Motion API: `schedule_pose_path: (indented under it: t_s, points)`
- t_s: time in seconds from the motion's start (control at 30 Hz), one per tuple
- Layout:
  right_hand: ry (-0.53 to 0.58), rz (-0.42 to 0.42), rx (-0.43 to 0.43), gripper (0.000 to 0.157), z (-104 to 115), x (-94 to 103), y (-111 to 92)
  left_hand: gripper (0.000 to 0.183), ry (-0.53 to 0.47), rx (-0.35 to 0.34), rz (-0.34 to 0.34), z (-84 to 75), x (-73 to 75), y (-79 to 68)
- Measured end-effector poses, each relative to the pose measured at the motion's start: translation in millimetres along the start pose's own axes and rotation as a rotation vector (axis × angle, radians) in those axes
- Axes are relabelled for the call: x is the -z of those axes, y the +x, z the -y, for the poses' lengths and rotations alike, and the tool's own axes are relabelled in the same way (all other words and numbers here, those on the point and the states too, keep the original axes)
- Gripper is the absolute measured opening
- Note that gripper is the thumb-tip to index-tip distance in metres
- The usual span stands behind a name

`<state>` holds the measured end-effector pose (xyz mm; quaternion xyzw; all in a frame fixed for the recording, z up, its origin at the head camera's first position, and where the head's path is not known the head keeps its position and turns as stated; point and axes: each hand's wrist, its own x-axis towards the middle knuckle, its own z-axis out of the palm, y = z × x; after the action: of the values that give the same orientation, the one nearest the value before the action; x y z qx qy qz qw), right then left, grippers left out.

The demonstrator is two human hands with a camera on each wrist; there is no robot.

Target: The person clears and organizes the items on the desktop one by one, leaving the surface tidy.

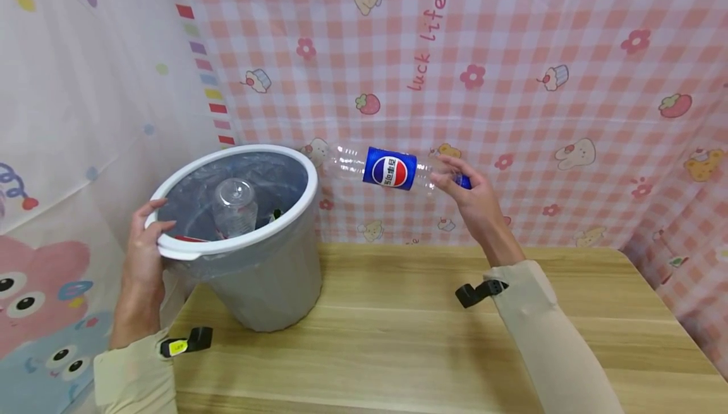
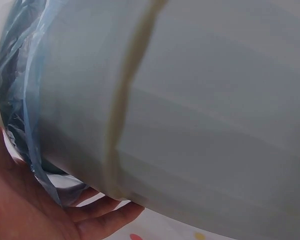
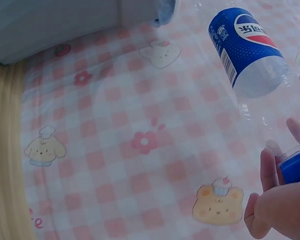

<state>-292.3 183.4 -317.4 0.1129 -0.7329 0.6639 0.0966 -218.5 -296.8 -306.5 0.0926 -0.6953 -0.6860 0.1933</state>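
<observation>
My left hand (image 1: 143,253) grips the white rim of a grey trash bin (image 1: 273,281) at the left of the table. In the left wrist view, its fingers (image 2: 107,220) lie along the outside of the bin wall. A translucent liner (image 2: 32,95) hangs over the bin's edge. Inside the bin is a clear plastic bottle (image 1: 235,205), bottom up. To the right of the bin, my right hand (image 1: 476,202) holds a Pepsi bottle (image 1: 389,169) by its neck end, near the blue cap (image 3: 296,166). This bottle is held in the air, nearly level, its base towards the bin.
A wooden table (image 1: 398,338) stands under the bin. Behind it hangs a pink checked cloth (image 1: 512,117) with cartoon prints, and a white printed cloth (image 1: 102,117) hangs at the left. A red item (image 1: 190,239) shows low inside the bin.
</observation>
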Motion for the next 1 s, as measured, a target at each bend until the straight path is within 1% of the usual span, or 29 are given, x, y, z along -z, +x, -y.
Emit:
schedule_pose_path:
  t_s: [0.13, 0.33, 0.47, 0.63, 0.87, 1.0]
  points:
    - [-0.009, -0.012, -0.004, 0.060, 10.6, -8.0, 2.5, 0.036, -0.004, -0.001, -0.001, 0.5, 0.1, 0.1]
    - [0.009, -0.007, 0.053, 0.055, 24.5, -25.0, 6.7, 0.036, -0.013, -0.002, 0.002, 2.0, 0.2, -0.1]
    - [-0.006, 0.001, 0.070, 0.055, 33.6, -37.1, 9.6, 0.037, -0.004, -0.006, 0.001, 1.6, -0.3, 0.3]
    - [0.008, 0.015, 0.057, 0.059, 43.5, -50.1, 12.6, 0.036, -0.010, -0.003, -0.003, 1.5, -1.2, 0.1]
    - [-0.001, 0.039, 0.063, 0.054, 54.2, -69.0, 17.1, 0.037, -0.003, 0.002, -0.003, 2.2, -2.0, 0.0]
    - [0.009, 0.048, 0.042, 0.055, 58.1, -82.0, 20.4, 0.037, -0.007, 0.001, -0.001, 2.3, -0.6, 0.4]
